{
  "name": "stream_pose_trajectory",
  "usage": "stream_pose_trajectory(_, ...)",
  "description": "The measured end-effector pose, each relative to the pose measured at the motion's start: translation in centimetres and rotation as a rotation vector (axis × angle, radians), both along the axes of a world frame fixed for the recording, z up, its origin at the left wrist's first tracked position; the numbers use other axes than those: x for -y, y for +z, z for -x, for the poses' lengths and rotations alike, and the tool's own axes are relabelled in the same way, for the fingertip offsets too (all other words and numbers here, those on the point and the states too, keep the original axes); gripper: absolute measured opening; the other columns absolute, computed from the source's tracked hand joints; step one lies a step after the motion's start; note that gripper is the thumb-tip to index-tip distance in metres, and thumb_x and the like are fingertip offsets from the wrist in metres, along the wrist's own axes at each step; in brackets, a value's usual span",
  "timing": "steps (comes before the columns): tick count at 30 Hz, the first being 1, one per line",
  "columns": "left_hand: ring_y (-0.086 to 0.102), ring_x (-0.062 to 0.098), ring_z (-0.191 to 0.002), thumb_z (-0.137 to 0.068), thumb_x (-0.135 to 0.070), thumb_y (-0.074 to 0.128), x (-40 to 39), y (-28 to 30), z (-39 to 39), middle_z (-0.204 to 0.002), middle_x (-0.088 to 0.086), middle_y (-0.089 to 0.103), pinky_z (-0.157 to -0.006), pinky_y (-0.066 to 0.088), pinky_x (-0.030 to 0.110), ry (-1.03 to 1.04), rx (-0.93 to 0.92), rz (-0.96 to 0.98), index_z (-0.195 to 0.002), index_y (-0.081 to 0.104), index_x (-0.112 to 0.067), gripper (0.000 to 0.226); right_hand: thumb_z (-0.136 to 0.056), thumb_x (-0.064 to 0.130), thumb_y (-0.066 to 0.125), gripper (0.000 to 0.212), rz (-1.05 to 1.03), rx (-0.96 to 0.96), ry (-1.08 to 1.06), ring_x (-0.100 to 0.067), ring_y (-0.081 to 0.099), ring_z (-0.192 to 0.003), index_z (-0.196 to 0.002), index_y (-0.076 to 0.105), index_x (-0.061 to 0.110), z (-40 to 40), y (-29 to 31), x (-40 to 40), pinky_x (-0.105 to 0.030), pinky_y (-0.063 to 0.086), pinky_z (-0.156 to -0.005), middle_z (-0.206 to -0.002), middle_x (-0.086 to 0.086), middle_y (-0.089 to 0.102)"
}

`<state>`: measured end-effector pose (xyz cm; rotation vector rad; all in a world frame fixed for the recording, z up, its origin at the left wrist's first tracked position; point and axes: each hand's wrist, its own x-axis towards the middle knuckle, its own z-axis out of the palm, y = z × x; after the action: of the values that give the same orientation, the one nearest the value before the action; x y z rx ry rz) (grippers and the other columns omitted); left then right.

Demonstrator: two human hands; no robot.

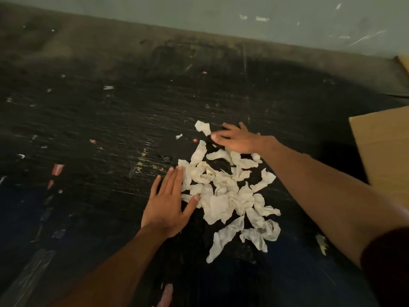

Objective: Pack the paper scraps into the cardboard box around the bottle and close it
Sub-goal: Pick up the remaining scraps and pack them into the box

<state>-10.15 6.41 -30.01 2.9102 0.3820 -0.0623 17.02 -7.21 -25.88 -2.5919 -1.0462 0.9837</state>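
A dark, scuffed surface (110, 129) carries a loose heap of crumpled white paper scraps (230, 196), scattered red-and-white bits (58, 169), and brown cardboard (385, 147) at its right edge.

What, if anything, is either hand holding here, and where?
Nothing is held. The left hand and right hand lie open and flat at the edges of the paper scraps, touching them without any grip.

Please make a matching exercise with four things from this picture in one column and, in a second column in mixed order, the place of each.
Things:
1. left hand
2. right hand
3. cardboard box
4. paper scraps

Places:
A. at the right edge of the view
B. flat at the pile's left side
C. spread on the dark floor between the hands
D. at the pile's far end

Pairs: 1-B, 2-D, 3-A, 4-C
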Motion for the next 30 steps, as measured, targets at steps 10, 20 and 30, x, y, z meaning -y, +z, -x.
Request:
stream_pose_trajectory(10, 0.022, 0.025, -0.143, -0.090, -0.057, 0.040, -6.3, -1.9, -8.6, -0.153, 0.012, 0.023, -0.115, 0.030, 0.052, 0.247, 0.387, 0.458, -0.143, 0.033, -0.011, 0.071, -0.096, 0.053, 0.043, 0.038, -0.488, 0.025, -0.241, -0.011, 0.037, -0.137, -0.123, 0.062, 0.035, 3.0, 1.0, 3.9, -0.052, 0.030, -0.114, -0.150, 0.007, 0.042)
stream_pose_trajectory(20, -0.003, 0.029, -0.152, -0.075, -0.090, 0.011, -15.6, -3.1, -20.2, -0.166, 0.004, 0.006, -0.119, -0.005, 0.056, -0.036, -0.190, 0.304, -0.156, 0.004, -0.033, 0.099, -0.076, 0.089, 0.020, 0.076, -0.229, 0.033, -0.404, -0.027, -0.014, -0.150, -0.145, -0.001, 0.063, -1.6, -5.2, 1.6, -0.065, -0.016, -0.111, -0.165, 0.005, -0.014)
stream_pose_trajectory(30, -0.012, 0.024, -0.151, -0.058, -0.098, 0.041, -12.3, 1.3, -13.1, -0.164, 0.000, -0.020, -0.122, 0.002, 0.054, -0.370, -0.411, 0.176, -0.145, -0.036, -0.032, 0.134, -0.064, 0.092, 0.049, 0.114, 0.005, 0.193, 0.419, -0.023, -0.037, -0.142, -0.147, -0.019, 0.054, 2.1, -3.1, -1.8, -0.054, -0.023, -0.111, -0.159, 0.006, -0.031)
